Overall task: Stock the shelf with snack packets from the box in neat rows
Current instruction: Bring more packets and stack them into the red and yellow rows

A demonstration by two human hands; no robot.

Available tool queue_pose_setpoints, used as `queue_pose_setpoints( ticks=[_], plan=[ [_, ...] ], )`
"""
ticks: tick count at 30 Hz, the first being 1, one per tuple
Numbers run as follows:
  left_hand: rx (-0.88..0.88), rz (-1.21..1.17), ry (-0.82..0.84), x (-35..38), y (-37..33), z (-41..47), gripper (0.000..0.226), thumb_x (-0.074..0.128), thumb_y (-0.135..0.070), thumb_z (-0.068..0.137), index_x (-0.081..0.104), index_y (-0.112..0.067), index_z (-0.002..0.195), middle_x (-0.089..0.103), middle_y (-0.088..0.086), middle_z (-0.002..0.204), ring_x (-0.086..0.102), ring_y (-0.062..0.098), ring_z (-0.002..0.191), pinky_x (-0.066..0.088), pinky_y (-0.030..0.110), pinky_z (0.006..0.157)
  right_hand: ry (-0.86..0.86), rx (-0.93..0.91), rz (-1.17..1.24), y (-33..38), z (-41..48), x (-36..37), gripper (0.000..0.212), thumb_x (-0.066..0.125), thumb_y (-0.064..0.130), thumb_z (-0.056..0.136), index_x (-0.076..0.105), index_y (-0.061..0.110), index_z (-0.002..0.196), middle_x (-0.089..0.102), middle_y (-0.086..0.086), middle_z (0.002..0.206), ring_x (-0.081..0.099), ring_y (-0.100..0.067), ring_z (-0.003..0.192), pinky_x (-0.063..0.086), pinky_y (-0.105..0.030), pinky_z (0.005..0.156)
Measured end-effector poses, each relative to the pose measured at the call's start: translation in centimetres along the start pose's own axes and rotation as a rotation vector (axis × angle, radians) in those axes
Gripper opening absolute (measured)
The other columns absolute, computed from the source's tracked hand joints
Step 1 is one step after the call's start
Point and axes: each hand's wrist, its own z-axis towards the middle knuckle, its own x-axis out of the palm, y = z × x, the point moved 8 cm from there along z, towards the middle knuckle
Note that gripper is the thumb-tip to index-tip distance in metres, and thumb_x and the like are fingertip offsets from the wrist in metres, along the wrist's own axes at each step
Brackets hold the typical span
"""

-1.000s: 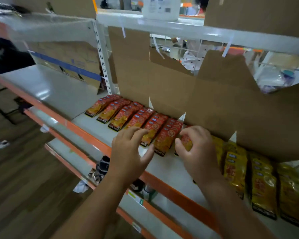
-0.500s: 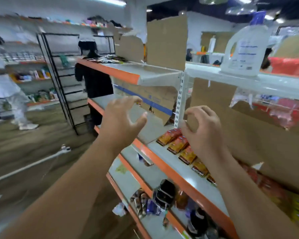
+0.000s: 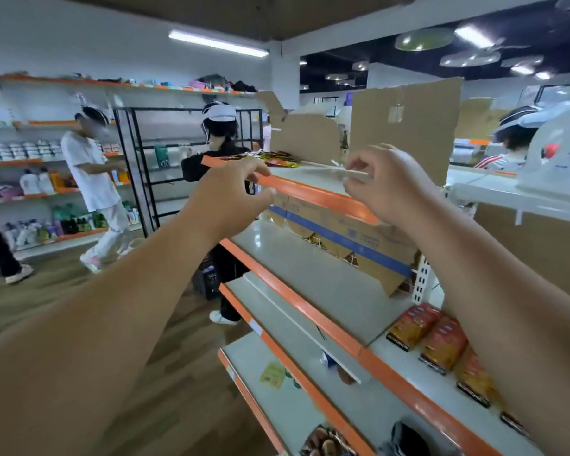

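Note:
Both my hands are raised at the front of the top shelf (image 3: 313, 191), which has an orange edge. My left hand (image 3: 231, 195) hovers by that edge with loosely curved fingers and holds nothing. My right hand (image 3: 387, 182) is over the shelf surface, fingers loosely bent, also empty. A loose pile of dark snack packets (image 3: 277, 158) lies on the top shelf beyond my left hand. Red-orange snack packets (image 3: 431, 337) lie in a row on the middle shelf (image 3: 313, 278) at lower right, partly hidden by my right forearm. A cardboard box with a blue stripe (image 3: 346, 240) sits under the top shelf.
Torn cardboard panels (image 3: 405, 126) stand behind the top shelf. A white jug (image 3: 560, 153) stands at right. One person in white (image 3: 93, 179) and another in black (image 3: 221, 149) are in the aisle by a black rack (image 3: 139, 179). Lower shelves hold mixed items (image 3: 329, 442).
My hands left the row of red-orange packets on the middle shelf and rose to the top shelf edge. The view swung up and to the left.

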Motion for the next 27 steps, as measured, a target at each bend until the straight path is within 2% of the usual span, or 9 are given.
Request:
queue_pose_setpoints(
  ticks=[4,8,11,15,17,20,24,27],
  plan=[
    [-0.043,0.028,0.058,1.2,3.8,4.0,0.035,0.063,-0.042,0.097,0.061,-0.035,0.131,0.062,-0.012,0.121,0.057,0.014,0.11,0.043,0.034,0.086,0.091,0.028,-0.031,-0.4,4.6,3.0,0.02,0.064,0.032,0.09,0.067,0.028,0.109,0.059,0.005,0.112,0.056,-0.019,0.098,0.042,-0.03,0.074],
    [-0.045,0.054,0.09,3.4,7.4,8.7,0.031,0.066,-0.04,0.096,0.065,-0.033,0.127,0.063,-0.011,0.116,0.059,0.015,0.107,0.047,0.036,0.088,0.207,0.071,-0.092,-1.7,9.8,6.9,0.015,0.064,0.032,0.092,0.067,0.028,0.106,0.061,0.006,0.107,0.058,-0.016,0.086,0.042,-0.027,0.064],
    [-0.047,0.108,0.109,4.9,10.1,12.9,0.03,0.066,-0.042,0.094,0.065,-0.037,0.123,0.064,-0.013,0.112,0.06,0.015,0.105,0.051,0.038,0.093,0.366,0.041,-0.18,-2.8,14.5,10.7,0.015,0.063,0.035,0.093,0.067,0.028,0.106,0.066,0.004,0.109,0.062,-0.017,0.09,0.049,-0.031,0.073],
    [-0.054,0.16,0.114,6.1,13.2,19.1,0.033,0.066,-0.042,0.092,0.065,-0.037,0.125,0.064,-0.014,0.11,0.06,0.015,0.104,0.051,0.037,0.088,0.485,0.005,-0.264,-4.1,20.7,14.2,0.02,0.063,0.038,0.094,0.067,0.03,0.112,0.063,0.007,0.113,0.06,-0.018,0.1,0.049,-0.036,0.087],
    [-0.066,0.191,0.111,6.4,15.0,21.8,0.035,0.066,-0.041,0.093,0.065,-0.035,0.127,0.066,-0.01,0.114,0.06,0.016,0.105,0.051,0.037,0.089,0.51,-0.016,-0.297,-4.3,23.5,15.8,0.021,0.063,0.038,0.095,0.068,0.029,0.113,0.061,0.008,0.109,0.057,-0.015,0.094,0.047,-0.035,0.086],
    [-0.096,0.18,0.123,7.0,17.9,25.5,0.032,0.066,-0.043,0.092,0.065,-0.036,0.123,0.067,-0.008,0.115,0.062,0.019,0.107,0.052,0.042,0.096,0.561,-0.008,-0.341,-4.9,26.8,18.3,0.017,0.061,0.037,0.096,0.065,0.029,0.111,0.055,0.013,0.094,0.051,-0.008,0.079,0.046,-0.034,0.083],
    [-0.127,0.185,0.177,8.4,22.4,29.9,0.034,0.067,-0.041,0.093,0.066,-0.033,0.126,0.067,-0.006,0.118,0.06,0.019,0.108,0.051,0.039,0.094,0.595,0.024,-0.351,-5.3,30.5,21.4,0.02,0.061,0.036,0.097,0.066,0.025,0.114,0.06,0.004,0.109,0.057,-0.017,0.097,0.048,-0.035,0.085],
    [-0.134,0.184,0.196,9.8,26.2,33.2,0.033,0.065,-0.034,0.094,0.066,-0.032,0.128,0.066,-0.006,0.119,0.058,0.017,0.109,0.046,0.034,0.089,0.621,0.062,-0.372,-5.5,32.9,24.1,0.024,0.061,0.036,0.097,0.068,0.025,0.118,0.062,0.001,0.113,0.061,-0.021,0.101,0.051,-0.034,0.078]
  ],
)
